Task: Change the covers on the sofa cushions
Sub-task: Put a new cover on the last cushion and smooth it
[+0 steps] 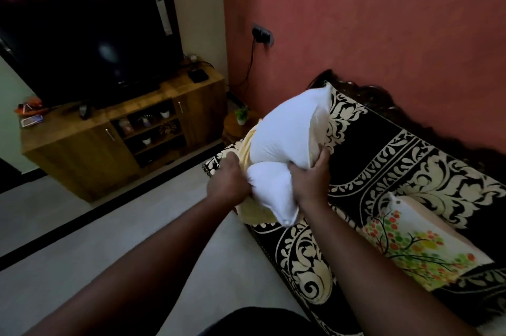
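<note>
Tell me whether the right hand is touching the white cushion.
Touching. The head view shows the right hand with its fingers curled into the white cushion, gripping it.

A home living room. A sofa (383, 171) draped in a black-and-cream patterned throw stands against a terracotta wall (383, 21) on the right. Far left, a dark television (90, 43) sits on a wooden cabinet (95, 149) holding small ornaments.

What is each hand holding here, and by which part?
Both hands hold the white cushion at its near, lower end: the left hand grips its left side where the yellow cover is bunched, the right hand grips its right side.
</note>
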Tool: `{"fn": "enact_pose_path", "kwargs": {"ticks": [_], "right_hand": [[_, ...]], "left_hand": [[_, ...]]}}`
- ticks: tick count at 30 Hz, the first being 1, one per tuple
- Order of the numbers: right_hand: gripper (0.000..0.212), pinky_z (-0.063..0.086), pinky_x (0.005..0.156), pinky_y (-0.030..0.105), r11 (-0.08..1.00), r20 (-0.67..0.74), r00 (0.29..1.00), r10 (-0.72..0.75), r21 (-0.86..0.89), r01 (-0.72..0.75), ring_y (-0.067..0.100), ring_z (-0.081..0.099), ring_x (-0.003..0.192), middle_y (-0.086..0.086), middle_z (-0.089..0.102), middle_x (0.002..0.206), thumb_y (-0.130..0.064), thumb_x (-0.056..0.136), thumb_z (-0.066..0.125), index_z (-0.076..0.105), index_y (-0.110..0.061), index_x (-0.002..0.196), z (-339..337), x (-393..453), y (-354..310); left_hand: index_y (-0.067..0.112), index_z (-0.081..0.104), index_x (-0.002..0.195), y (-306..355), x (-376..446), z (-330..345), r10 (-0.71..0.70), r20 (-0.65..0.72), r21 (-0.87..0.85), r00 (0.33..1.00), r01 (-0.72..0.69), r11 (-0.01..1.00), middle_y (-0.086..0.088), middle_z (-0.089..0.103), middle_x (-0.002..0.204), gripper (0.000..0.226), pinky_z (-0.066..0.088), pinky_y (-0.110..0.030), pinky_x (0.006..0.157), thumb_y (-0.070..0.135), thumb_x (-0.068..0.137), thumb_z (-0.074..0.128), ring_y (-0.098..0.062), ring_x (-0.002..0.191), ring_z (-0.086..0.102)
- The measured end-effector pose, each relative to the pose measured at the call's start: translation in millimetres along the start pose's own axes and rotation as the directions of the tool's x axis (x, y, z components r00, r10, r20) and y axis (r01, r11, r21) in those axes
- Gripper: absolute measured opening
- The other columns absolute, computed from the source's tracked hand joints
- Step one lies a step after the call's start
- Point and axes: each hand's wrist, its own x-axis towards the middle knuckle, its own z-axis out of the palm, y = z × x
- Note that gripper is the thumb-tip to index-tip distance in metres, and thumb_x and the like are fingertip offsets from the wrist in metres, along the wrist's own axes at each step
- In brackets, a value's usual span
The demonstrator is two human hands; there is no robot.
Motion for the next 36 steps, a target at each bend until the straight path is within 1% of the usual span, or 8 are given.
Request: {"fn": "enact_pose_path", "kwargs": {"ticks": [6, 10, 13, 17, 23, 28, 32, 36], "right_hand": [[0.072, 0.054, 0.086, 0.037, 0.985, 0.135, 0.981, -0.141, -0.083, 0.153, 0.027, 0.067, 0.106, 0.006, 0.069, 0.121, -0.022, 0.072, 0.086, 0.047, -0.022, 0.132, -9, -17, 1], [0.067, 0.055, 0.073, 0.041, 0.923, 0.173, 0.971, -0.164, -0.320, 0.213, 0.036, 0.069, 0.092, 0.013, 0.071, 0.108, -0.029, 0.075, 0.081, 0.043, -0.024, 0.130, -5, -20, 12], [0.043, 0.055, 0.074, 0.038, 0.926, 0.237, 0.970, -0.052, -0.351, 0.136, 0.028, 0.072, 0.091, 0.009, 0.074, 0.095, -0.041, 0.082, 0.077, 0.062, -0.019, 0.116, -19, -9, 30], [0.058, 0.045, 0.091, 0.011, 0.994, 0.397, 0.914, -0.079, 0.099, 0.042, -0.011, 0.060, 0.111, -0.012, 0.067, 0.120, -0.035, 0.078, 0.083, 0.059, -0.021, 0.129, -28, -23, 31], [0.068, 0.037, 0.102, 0.008, 0.976, 0.485, 0.848, -0.214, 0.127, 0.175, -0.012, 0.049, 0.126, -0.033, 0.054, 0.133, -0.021, 0.080, 0.081, 0.045, -0.038, 0.135, -35, -38, 35], [0.077, 0.049, 0.099, 0.022, 0.993, 0.596, 0.801, -0.050, 0.112, -0.021, 0.014, 0.057, 0.125, -0.007, 0.054, 0.135, -0.032, 0.069, 0.092, 0.048, -0.032, 0.132, -49, -2, 15], [0.105, 0.052, 0.103, 0.048, 0.991, 0.564, 0.825, 0.048, 0.078, -0.111, 0.022, 0.063, 0.118, 0.002, 0.063, 0.128, -0.080, 0.048, 0.083, 0.049, -0.024, 0.130, -52, 33, -3], [0.144, 0.037, 0.117, 0.045, 0.976, 0.459, 0.880, 0.119, 0.107, -0.187, 0.014, 0.044, 0.138, -0.008, 0.036, 0.154, -0.066, 0.053, 0.090, -0.003, -0.036, 0.158, -33, 51, -29]], "left_hand": [[0.021, 0.059, 0.090, -9, 40, -31, 0.129, -0.241, 0.204, 0.962, -0.079, 0.976, -0.003, 0.067, 0.091, 0.010, 0.046, -0.033, 0.062, 0.025, 0.081, 0.058, -0.031, 0.085, 0.065], [0.016, 0.062, 0.081, 12, 24, -16, 0.197, -0.104, -0.243, 0.975, -0.216, 0.946, -0.001, 0.066, 0.073, 0.018, 0.057, -0.043, 0.060, 0.033, 0.077, 0.057, -0.024, 0.065, 0.063], [0.008, 0.050, 0.074, 34, -8, -6, 0.409, -0.059, -0.479, 0.911, -0.385, 0.788, 0.001, 0.048, 0.062, 0.021, 0.040, -0.038, 0.055, 0.028, 0.070, 0.057, -0.016, 0.057, 0.045], [0.019, 0.044, 0.074, 39, 4, -22, 0.360, -0.290, -0.114, 0.887, -0.406, 0.907, 0.000, 0.053, 0.066, 0.021, 0.032, -0.036, 0.057, 0.026, 0.084, 0.062, -0.023, 0.064, 0.052], [0.023, 0.049, 0.101, -28, 49, -35, 0.180, -0.322, 0.279, 0.929, -0.088, 0.956, -0.003, 0.068, 0.093, 0.019, 0.044, -0.034, 0.059, 0.036, 0.090, 0.057, -0.033, 0.084, 0.066], [0.019, 0.046, 0.075, -38, 45, -10, 0.264, -0.351, 0.072, 0.898, -0.255, 0.964, -0.006, 0.064, 0.076, 0.024, 0.032, -0.033, 0.057, 0.032, 0.093, 0.054, -0.035, 0.078, 0.062], [0.019, 0.052, 0.081, -46, 24, 2, 0.412, -0.383, 0.007, 0.827, -0.443, 0.897, -0.004, 0.062, 0.078, 0.027, 0.042, -0.035, 0.060, 0.043, 0.090, 0.043, -0.033, 0.076, 0.061], [0.019, 0.048, 0.078, -43, -3, 18, 0.555, -0.473, 0.163, 0.684, -0.551, 0.818, -0.003, 0.059, 0.066, 0.025, 0.034, -0.027, 0.050, 0.039, 0.091, 0.046, -0.032, 0.056, 0.058]]}}
